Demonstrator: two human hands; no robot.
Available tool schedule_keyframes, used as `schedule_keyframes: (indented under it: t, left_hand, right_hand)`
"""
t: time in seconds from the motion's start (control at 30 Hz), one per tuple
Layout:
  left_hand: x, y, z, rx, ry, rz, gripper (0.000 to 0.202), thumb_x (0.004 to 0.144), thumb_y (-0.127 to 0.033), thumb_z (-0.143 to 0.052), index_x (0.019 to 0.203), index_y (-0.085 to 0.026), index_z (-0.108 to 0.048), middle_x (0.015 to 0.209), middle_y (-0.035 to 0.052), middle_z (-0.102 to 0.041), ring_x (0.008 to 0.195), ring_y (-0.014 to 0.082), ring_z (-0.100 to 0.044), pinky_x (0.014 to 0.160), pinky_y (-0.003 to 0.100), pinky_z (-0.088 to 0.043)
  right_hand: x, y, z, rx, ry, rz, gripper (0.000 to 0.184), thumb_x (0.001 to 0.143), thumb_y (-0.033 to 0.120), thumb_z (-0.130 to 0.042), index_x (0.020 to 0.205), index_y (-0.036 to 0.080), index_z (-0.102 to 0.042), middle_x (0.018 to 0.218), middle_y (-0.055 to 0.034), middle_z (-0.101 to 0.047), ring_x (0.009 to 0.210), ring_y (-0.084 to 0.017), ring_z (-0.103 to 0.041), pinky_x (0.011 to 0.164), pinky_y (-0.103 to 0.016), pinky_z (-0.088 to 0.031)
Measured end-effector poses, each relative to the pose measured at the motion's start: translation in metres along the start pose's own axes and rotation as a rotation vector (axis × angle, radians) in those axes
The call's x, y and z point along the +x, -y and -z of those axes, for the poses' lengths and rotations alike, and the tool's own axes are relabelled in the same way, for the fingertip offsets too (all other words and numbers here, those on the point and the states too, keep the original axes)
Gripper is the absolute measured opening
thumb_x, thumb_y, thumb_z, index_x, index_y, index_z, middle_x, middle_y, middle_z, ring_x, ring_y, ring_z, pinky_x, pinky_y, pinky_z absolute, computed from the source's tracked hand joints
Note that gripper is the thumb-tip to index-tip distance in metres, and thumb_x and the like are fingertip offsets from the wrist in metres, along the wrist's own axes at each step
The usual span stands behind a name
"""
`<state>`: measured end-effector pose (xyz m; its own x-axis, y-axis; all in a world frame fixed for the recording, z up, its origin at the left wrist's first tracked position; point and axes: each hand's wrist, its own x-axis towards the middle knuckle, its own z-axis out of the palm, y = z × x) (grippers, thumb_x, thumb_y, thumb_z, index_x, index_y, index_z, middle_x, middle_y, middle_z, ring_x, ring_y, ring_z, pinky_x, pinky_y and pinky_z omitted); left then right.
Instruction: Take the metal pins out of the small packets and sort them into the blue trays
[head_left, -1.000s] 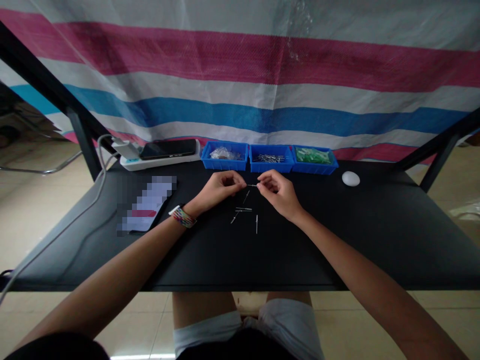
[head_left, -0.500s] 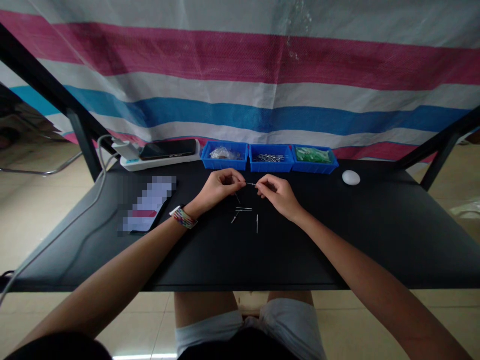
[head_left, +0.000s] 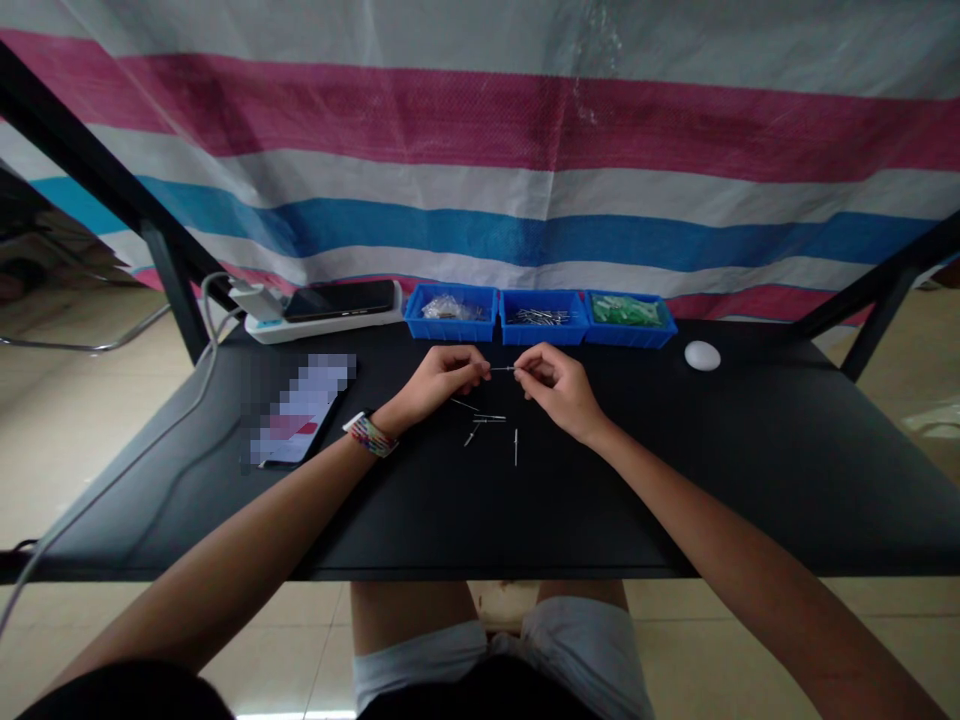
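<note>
A thin metal pin (head_left: 502, 369) with a small collar, shaped like a blind rivet, stretches between my hands above the black table. My left hand (head_left: 448, 380) pinches its left end, and a woven band circles that wrist. My right hand (head_left: 553, 385) holds the other end, near the collar, between thumb and fingertips. Below the hands lie several similar loose pins: one loose pin (head_left: 465, 404) slants beside my left fingers, a pair (head_left: 490, 418) lies crosswise, another tilts next to them, and a single pin (head_left: 516, 447) points toward me.
Behind my hands stand three blue bins: one with clear plastic pieces (head_left: 448, 308), one with metal pins (head_left: 541, 317), one with green packets (head_left: 627, 310). A power strip (head_left: 322, 322) carries a dark phone (head_left: 341, 299). Another phone (head_left: 307, 410) lies left, a white mouse-like object (head_left: 703, 356) right.
The hands have drawn slightly apart, so more of the held pin shows. One loose pin beneath my left hand now lies flatter and further left.
</note>
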<state>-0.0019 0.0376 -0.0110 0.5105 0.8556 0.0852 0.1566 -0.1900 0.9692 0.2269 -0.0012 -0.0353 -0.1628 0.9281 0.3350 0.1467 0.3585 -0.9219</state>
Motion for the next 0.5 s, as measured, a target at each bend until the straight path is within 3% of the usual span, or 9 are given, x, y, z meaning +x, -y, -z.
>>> schedule_keyframes:
  t: [0.27,0.5]
  left_hand:
    - [-0.0001,-0.0004,-0.0021,-0.059,-0.029,-0.056,0.026,0.086,-0.039,-0.080,0.087,-0.015,-0.068,0.075,-0.0015,-0.061,0.059,0.0087,-0.053,0.054,0.021,-0.041]
    - [0.0018,0.0030,-0.0027,-0.064,-0.032,-0.082,0.027,0.085,-0.036,-0.082,0.087,-0.015,-0.067,0.069,-0.0028,-0.058,0.056,0.0081,-0.051,0.051,0.020,-0.037]
  right_hand:
    - [0.0012,-0.0017,-0.0006,0.073,-0.014,-0.064,0.024,0.089,0.034,-0.076,0.107,0.024,-0.065,0.089,-0.0001,-0.067,0.065,-0.014,-0.065,0.058,-0.030,-0.054]
    - [0.0029,0.0014,-0.0009,0.125,-0.037,-0.062,0.018,0.087,0.035,-0.078,0.088,0.021,-0.067,0.081,-0.0002,-0.069,0.064,-0.014,-0.065,0.059,-0.029,-0.054]
